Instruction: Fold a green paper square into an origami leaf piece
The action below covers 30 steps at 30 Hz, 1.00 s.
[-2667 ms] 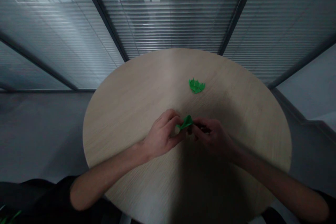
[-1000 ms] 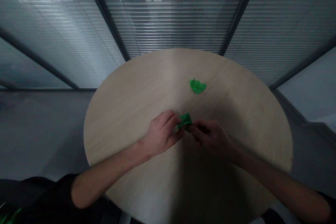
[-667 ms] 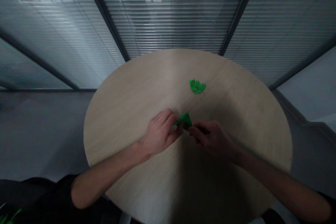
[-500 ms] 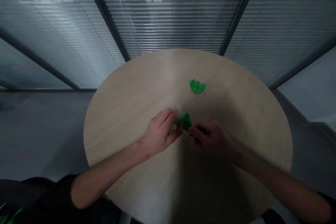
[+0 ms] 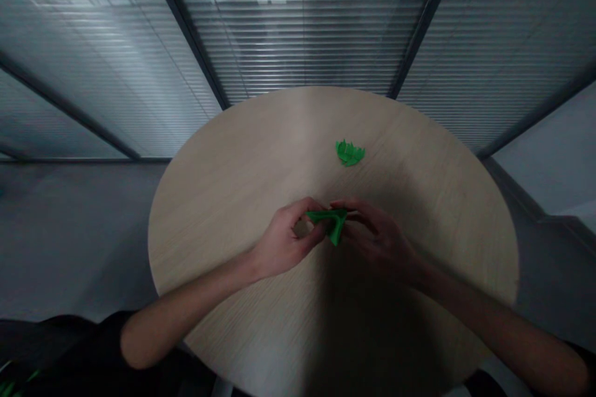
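The left hand [image 5: 284, 242] and right hand [image 5: 377, 239] pinched a folded green paper [image 5: 334, 222] between curled, nearly closed fingers, over a round wooden table [image 5: 223, 223]. A pleated green paper piece [image 5: 349, 152] lay on the table beyond them, apart from both hands.

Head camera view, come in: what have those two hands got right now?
Left hand and right hand both gripping a folded piece of green paper between them. Second green folded piece lying farther out on the round wooden table, apart from the hands.
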Tool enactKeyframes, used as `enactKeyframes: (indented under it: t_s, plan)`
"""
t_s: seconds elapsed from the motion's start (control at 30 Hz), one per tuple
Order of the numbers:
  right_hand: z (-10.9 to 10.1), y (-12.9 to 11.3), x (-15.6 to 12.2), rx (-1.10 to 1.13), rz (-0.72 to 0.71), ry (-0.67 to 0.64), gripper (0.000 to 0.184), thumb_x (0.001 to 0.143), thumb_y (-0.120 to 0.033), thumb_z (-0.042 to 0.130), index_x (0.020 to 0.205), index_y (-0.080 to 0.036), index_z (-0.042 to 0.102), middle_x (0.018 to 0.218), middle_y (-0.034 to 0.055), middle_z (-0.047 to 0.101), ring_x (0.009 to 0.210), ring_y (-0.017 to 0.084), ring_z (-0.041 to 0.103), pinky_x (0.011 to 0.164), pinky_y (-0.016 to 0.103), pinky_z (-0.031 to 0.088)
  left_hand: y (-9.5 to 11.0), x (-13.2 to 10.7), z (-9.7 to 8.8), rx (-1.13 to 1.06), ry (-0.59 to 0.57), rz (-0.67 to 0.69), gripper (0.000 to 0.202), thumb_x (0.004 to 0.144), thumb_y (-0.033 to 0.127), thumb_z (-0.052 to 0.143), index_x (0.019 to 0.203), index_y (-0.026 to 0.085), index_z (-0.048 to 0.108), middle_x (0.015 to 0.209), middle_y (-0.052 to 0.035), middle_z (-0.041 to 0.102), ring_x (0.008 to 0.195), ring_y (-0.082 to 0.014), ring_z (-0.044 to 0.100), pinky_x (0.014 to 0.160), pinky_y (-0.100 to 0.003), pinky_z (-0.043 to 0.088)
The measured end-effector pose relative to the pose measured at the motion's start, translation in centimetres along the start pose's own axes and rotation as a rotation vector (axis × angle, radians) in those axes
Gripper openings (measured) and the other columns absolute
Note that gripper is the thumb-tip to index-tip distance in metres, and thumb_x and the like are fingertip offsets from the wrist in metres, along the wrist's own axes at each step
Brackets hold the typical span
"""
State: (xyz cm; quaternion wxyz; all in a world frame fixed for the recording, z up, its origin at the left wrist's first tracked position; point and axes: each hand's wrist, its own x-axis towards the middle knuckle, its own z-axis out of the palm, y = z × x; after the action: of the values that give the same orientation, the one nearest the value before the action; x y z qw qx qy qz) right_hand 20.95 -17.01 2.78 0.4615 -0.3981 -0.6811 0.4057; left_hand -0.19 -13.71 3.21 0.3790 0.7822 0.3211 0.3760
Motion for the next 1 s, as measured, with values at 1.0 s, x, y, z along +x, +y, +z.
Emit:
enactKeyframes:
  t_s: [1.0]
  plan:
    - [-0.3,0.23,-0.17,-0.261,-0.182,0.17,0.005,0.093,-0.021,0.07,0.096,-0.023,0.066,0.086,0.0003,0.069,0.077,0.015,0.066,0.072,0.029,0.054,0.16,-0.14,-0.22,0.135,0.096,0.197,0.007,0.097,0.015,0.064,0.099,0.014,0.071,0.086,-0.0058,0.073,0.075,-0.0141,0.069,0.067,-0.024,0.055]
